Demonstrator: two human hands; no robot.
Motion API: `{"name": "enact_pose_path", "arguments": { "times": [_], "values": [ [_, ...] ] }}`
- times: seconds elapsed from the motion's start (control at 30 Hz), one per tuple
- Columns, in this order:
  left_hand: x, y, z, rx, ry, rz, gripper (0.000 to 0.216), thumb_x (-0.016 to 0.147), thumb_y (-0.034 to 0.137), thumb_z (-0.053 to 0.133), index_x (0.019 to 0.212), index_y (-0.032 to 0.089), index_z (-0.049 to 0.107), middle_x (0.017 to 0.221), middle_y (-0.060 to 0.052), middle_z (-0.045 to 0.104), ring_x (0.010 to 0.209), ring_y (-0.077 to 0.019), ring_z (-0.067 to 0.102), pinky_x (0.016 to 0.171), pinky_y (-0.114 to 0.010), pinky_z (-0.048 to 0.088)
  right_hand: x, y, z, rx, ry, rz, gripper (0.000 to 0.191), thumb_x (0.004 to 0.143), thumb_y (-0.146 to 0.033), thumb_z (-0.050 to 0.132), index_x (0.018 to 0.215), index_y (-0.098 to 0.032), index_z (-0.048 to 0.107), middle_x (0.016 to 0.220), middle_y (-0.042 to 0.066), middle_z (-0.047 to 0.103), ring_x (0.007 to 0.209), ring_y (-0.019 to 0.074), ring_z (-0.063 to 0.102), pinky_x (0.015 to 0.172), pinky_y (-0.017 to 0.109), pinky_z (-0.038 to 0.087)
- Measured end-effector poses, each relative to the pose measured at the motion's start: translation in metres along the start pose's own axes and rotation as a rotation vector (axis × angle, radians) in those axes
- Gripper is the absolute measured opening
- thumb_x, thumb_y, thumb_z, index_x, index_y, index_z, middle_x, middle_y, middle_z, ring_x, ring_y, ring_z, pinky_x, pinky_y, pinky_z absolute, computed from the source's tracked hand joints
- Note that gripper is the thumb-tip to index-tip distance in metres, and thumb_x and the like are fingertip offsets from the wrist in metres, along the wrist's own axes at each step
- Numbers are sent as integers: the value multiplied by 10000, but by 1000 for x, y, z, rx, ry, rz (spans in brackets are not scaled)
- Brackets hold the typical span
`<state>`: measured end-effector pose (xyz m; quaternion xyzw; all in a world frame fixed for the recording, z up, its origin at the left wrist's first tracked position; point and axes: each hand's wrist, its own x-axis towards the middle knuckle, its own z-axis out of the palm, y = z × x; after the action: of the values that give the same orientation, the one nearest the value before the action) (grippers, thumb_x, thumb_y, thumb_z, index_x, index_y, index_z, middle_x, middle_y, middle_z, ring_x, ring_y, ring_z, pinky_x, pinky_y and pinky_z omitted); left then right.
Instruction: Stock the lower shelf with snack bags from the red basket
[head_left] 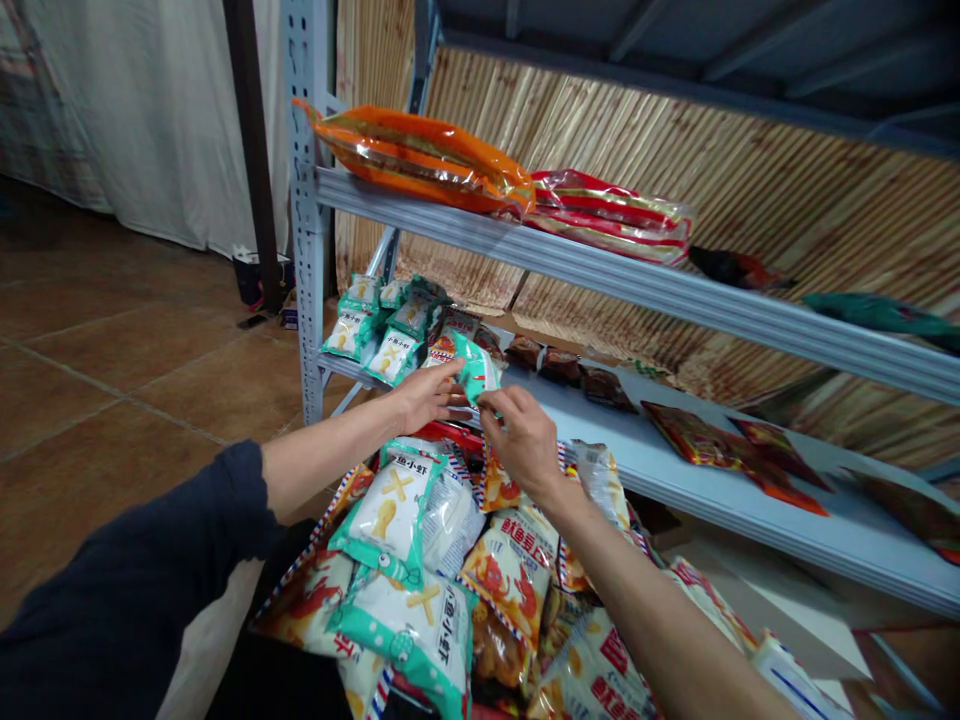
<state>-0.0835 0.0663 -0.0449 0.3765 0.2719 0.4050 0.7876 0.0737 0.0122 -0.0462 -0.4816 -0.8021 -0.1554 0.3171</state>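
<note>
A small teal snack bag (478,372) is held up between my two hands, in front of the lower shelf. My left hand (429,396) has its left edge, thumb on top and fingers below. My right hand (523,438) pinches its lower right corner. Below my hands lies a heap of snack bags: white and teal ones (394,505) lie at the left, on cream and orange ones with red print (514,560). The heap's container is mostly hidden; a bit of red (450,434) shows behind the bags.
Several teal snack bags (349,332) stand at the left end of the lower shelf (600,420). Brown and red packets (690,435) lie farther right. Above, the upper shelf (450,212) carries an orange bag (427,155) and a red clear bag (611,215). A metal post (306,250) rises at left.
</note>
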Motion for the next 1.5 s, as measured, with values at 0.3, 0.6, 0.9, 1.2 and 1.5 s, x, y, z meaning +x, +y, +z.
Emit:
{"name": "enact_pose_path", "arguments": {
  "times": [0.3,0.6,0.9,1.2,1.5],
  "values": [
    [-7,-11,8,26,83,183,356,547,9,581,868,162,564,715,7,588,637,-106,542,615,-228,413,-4,-10,8,-238,-185,-257,136,825,-158,472,881,-198,589,858,55,587,808,176,482,629,252,370],
    [-2,-19,-13,42,74,194,460,545,-33,511,941,193,571,837,-7,619,684,-113,570,654,-230,439,1,2,10,200,166,171,266,813,-304,493,1050,-189,533,1026,90,563,977,206,484,844,365,391],
    [0,-23,-16,153,28,154,596,547,-24,528,1089,222,568,1068,-23,598,898,-141,553,757,-235,432,34,15,19,1246,74,1044,342,610,-450,661,869,-241,581,845,-27,629,682,114,561,601,236,433],
    [-2,-24,-25,243,-14,75,725,537,22,535,1228,226,457,1127,-41,560,871,-151,548,711,-242,428,39,20,28,1370,169,1209,174,594,-313,684,645,-201,561,559,-73,595,490,91,511,492,218,399],
    [7,-2,-21,293,138,158,371,647,440,637,922,195,596,997,-47,610,874,-180,534,721,-279,388,45,15,35,1376,182,1135,128,581,-246,691,644,-183,599,583,-56,629,494,85,518,494,210,402]
  ]
}}
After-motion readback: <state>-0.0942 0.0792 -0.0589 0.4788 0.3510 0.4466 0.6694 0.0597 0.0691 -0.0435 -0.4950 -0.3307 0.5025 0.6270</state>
